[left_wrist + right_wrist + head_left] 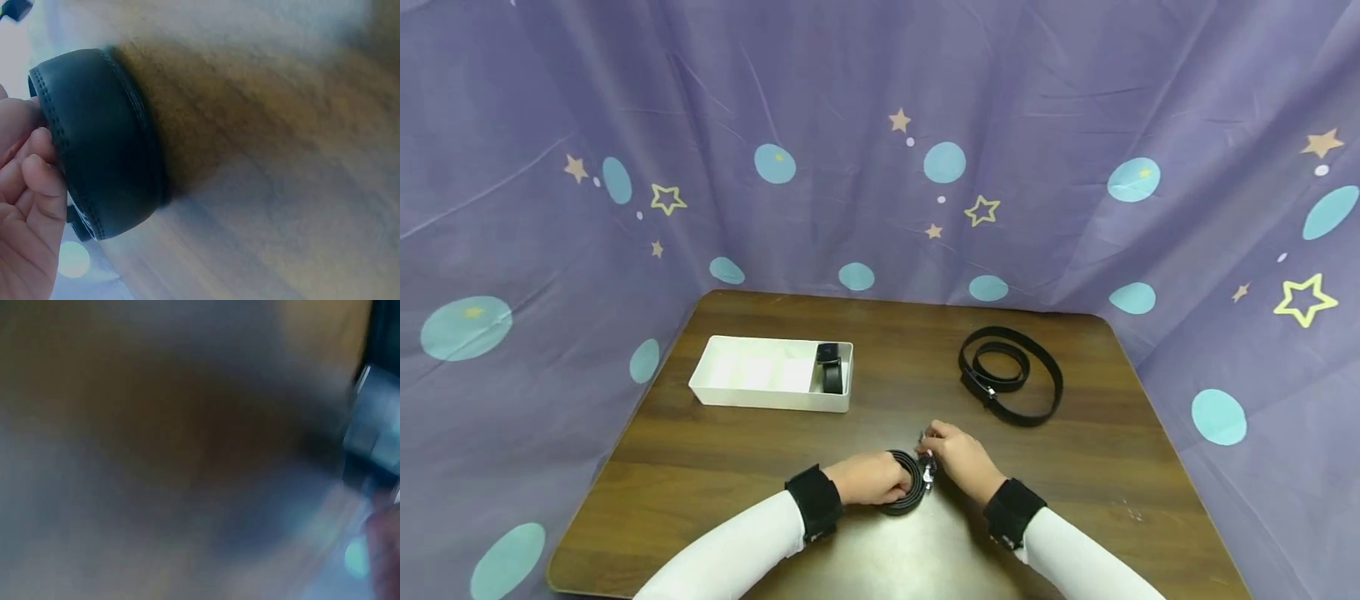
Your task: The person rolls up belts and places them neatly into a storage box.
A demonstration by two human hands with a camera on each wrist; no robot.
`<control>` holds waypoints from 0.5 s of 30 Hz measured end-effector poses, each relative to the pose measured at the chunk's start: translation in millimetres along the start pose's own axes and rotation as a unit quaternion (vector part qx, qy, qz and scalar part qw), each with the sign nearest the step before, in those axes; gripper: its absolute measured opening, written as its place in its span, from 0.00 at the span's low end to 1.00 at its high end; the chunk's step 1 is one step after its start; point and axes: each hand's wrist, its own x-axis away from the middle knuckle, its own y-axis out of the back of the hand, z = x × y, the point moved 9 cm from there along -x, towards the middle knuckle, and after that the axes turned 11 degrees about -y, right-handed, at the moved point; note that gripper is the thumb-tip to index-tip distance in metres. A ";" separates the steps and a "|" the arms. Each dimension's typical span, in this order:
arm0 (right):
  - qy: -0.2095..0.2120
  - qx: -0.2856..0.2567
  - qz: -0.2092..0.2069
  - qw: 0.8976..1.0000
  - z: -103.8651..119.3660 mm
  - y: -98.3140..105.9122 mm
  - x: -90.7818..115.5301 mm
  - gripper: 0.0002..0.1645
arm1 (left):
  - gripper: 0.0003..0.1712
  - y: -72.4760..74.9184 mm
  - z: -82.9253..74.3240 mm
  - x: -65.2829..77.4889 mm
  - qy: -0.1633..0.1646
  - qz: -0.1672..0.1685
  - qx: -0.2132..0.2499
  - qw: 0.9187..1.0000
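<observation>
A black belt with stitched edges (100,144) is coiled on edge on the table in front of me. My left hand (871,478) holds the coil, its curled fingers reaching inside the ring. At the coil's right side is its shiny metal buckle (928,477), which the fingers of my right hand (962,460) pinch near the top. The right wrist view is blurred, with the buckle (375,425) and part of a finger at its right edge.
A white rectangular box (767,400) stands at the back left, with a rolled black belt (832,375) in its right end compartment. Another black belt (1052,375) lies loosely looped at the back right. A purple patterned curtain (865,200) surrounds the wooden table (737,475).
</observation>
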 end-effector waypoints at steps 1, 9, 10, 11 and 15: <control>-0.033 -0.015 0.005 0.999 2.6 -2.3 0.7 0.12 | 0.09 -0.5 -0.8 -0.1 0.000 -0.004 0.002 1.000; -0.206 -0.096 0.015 0.974 11.5 -0.4 2.9 0.13 | 0.06 -3.0 4.2 3.8 0.017 -0.033 0.019 0.999; -0.217 -0.095 0.017 0.971 10.5 -0.1 2.5 0.13 | 0.06 -2.8 5.1 4.2 0.021 -0.036 0.022 0.999; -0.224 -0.094 0.022 0.970 9.8 -0.3 2.3 0.14 | 0.06 -3.1 5.8 4.4 0.024 -0.039 0.027 0.999; -0.237 -0.081 0.044 0.967 9.8 -2.8 -0.1 0.16 | 0.06 -3.2 8.3 6.0 0.042 -0.049 0.053 0.997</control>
